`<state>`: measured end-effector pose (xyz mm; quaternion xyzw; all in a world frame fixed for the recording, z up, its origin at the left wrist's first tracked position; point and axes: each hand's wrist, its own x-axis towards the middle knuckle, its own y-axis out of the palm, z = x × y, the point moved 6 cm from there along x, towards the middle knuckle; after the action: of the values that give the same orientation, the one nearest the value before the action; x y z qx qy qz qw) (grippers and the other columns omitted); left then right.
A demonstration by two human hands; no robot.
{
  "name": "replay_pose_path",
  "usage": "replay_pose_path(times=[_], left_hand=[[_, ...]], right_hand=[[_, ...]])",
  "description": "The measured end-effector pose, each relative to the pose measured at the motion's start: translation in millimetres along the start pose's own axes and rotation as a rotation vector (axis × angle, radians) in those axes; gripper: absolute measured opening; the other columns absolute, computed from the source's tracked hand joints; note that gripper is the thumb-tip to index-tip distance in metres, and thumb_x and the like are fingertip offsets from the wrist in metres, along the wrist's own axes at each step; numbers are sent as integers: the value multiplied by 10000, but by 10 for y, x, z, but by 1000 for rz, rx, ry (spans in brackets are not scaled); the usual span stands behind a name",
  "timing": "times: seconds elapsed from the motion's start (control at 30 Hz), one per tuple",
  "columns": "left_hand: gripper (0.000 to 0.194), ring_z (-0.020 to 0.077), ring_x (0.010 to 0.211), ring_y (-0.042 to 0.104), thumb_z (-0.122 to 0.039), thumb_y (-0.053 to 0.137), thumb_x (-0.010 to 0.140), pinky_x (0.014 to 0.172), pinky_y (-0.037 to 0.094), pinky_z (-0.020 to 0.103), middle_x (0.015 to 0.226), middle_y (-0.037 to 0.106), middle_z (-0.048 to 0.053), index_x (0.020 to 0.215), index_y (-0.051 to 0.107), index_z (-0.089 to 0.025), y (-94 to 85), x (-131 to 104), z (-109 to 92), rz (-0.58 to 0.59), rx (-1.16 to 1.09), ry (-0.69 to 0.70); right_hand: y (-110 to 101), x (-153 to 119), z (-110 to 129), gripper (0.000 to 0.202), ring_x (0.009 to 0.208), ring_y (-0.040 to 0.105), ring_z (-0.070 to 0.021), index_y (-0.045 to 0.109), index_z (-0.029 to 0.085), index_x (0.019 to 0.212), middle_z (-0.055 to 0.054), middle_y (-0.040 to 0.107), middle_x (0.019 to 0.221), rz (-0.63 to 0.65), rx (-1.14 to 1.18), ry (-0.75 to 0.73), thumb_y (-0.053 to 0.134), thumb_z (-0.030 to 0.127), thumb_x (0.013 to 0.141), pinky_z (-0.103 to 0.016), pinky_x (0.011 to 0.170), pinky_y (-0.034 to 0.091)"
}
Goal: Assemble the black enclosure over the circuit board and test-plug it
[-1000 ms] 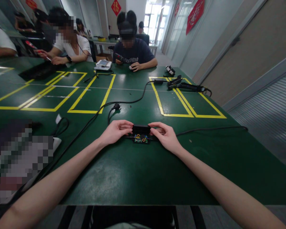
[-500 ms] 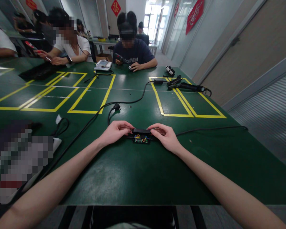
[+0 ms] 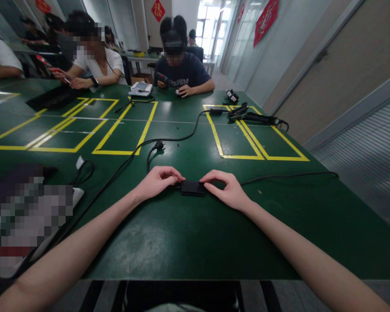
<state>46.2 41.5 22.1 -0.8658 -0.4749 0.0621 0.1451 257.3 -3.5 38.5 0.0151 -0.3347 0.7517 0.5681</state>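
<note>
A small black plastic cover [image 3: 193,186] lies over a flat box on the green table, and the circuit board inside is now hidden. My left hand [image 3: 159,181] pinches the cover's left end between thumb and fingertips. At the opposite end, the thumb and fingers of my right hand [image 3: 226,187] hold the right edge. The box's lower shell [image 3: 193,194] shows only as a thin strip at the front. Whether the cover sits fully flush I cannot tell. A black cable [image 3: 279,174] runs off to the right from behind my right hand.
A black power plug [image 3: 159,146] lies beyond my left hand. A long cord [image 3: 130,157] crosses the table to a dark tool [image 3: 256,118] at the back right. Yellow tape [image 3: 117,152] marks rectangles. Blurred items [image 3: 29,216] are at left. Co-workers [image 3: 183,71] sit across the table.
The cover, tilted up behind the exposed circuit board before, has come down flat over it. Both hands stay at its two ends.
</note>
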Motion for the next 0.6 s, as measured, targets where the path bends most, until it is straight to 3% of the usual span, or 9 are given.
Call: replay_pose_path(times=[0.1, 0.2, 0.37, 0.47, 0.6], left_hand=[[306, 191, 843, 697, -407, 734, 833, 762, 551, 305, 970, 754, 71, 1018, 772, -166, 49, -65, -135, 79, 222, 174], [434, 219, 924, 680, -433, 850, 734, 816, 554, 337, 1030, 691, 58, 1080, 739, -194, 127, -129, -214, 105, 439, 330], [254, 214, 990, 674, -261, 669, 888, 852, 553, 329, 1102, 675, 72, 1132, 658, -191, 238, -155, -206, 94, 612, 403], [367, 237, 1020, 666, -276, 640, 917, 868, 548, 351, 1172, 685, 99, 1271, 611, -184, 282, -153, -232, 75, 750, 458], [320, 236, 970, 661, -321, 583, 990, 853, 533, 357, 1096, 728, 99, 1269, 625, -172, 329, -158, -266, 77, 893, 511]], right_hand=[[13, -19, 16, 110, 905, 723, -203, 751, 205, 992, -75, 755, 994, 44, -51, -106, 716, 253, 900, -371, 856, 594], [68, -47, -1, 278, 1030, 710, -237, 735, 219, 1116, -100, 727, 1127, 135, -137, -198, 782, 321, 862, -411, 921, 588], [147, -58, 18, 329, 1025, 690, -256, 651, 186, 1237, -130, 724, 1140, 178, -319, -268, 687, 270, 920, -429, 898, 587], [184, -42, 62, 290, 995, 678, -257, 617, 170, 1245, -140, 723, 1132, 189, -388, -259, 589, 249, 967, -428, 880, 581], [198, -25, 67, 242, 966, 674, -242, 610, 176, 1210, -121, 725, 1075, 224, -433, -195, 483, 261, 1022, -400, 856, 568]])
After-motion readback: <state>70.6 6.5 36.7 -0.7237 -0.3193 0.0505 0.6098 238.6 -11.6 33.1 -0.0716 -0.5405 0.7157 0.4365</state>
